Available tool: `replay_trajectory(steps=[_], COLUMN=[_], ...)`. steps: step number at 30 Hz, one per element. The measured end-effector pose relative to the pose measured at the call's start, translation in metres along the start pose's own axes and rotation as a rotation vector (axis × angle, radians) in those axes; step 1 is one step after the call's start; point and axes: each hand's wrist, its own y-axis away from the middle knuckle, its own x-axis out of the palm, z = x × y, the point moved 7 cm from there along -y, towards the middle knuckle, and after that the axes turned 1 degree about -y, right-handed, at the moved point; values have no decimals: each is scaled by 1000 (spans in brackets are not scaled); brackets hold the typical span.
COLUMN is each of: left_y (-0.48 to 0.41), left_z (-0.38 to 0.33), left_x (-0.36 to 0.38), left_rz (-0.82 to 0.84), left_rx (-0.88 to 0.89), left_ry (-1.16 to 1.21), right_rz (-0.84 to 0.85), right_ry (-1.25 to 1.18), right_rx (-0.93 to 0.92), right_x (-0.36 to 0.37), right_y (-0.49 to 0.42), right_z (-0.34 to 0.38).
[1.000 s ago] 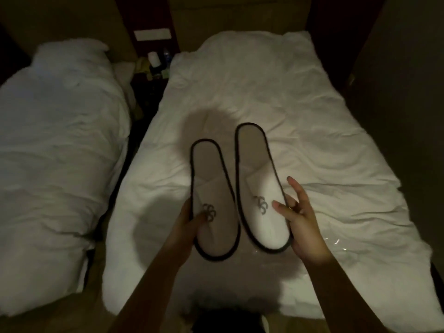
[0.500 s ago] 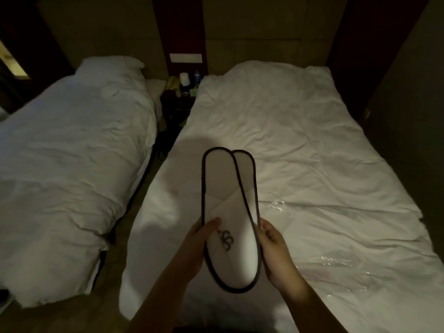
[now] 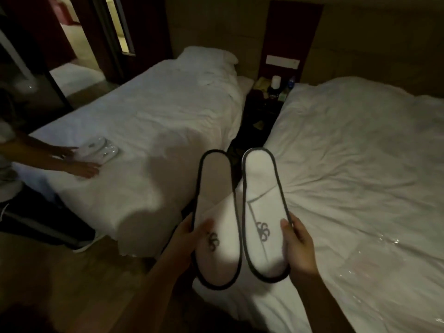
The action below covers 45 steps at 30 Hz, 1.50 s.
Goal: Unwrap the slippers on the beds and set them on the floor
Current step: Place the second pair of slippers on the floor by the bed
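Left hand [image 3: 192, 236] closed on left slipper [image 3: 216, 212], right hand [image 3: 298, 241] closed on right slipper [image 3: 264, 205]; both unwrapped, held side by side over the gap between left bed [image 3: 156, 121] and right bed [image 3: 360, 152]. Judged light, thin, floppy at the heels; best gripped at the toe ends. Bare floor [image 3: 72, 272] open lower left. Wrapped pair [image 3: 101, 150] on left bed, under another person's hands [image 3: 81, 164].
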Motion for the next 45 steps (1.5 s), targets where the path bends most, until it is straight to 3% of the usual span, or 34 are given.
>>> replay_trajectory(steps=[12, 19, 24, 32, 36, 39, 41, 45], left_y=[-58, -155, -243, -364, -433, -465, -493, -528], left_z=[-5, -17, 30, 191, 326, 438, 505, 589], left_x=[-131, -178, -203, -223, -244, -267, -277, -298], left_rz=[-97, -36, 90, 243, 169, 270, 225, 149], left_rx=[-171, -250, -342, -555, -595, -743, -829, -795], left_ry=[-66, -233, -328, -442, -527, -484, -484, -460], right_rz=[98, 28, -32, -175, -308, -363, -328, -348], right_ry=[118, 121, 132, 185, 236, 301, 339, 346], right_rx=[228, 419, 527, 792, 915, 931, 962, 973], right_x=[140, 210, 237, 235, 241, 241, 241, 234], right_y=[-20, -75, -114, -140, -157, -176, -188, -194], right_z=[-58, -123, -189, -366, -496, -595, -663, -781])
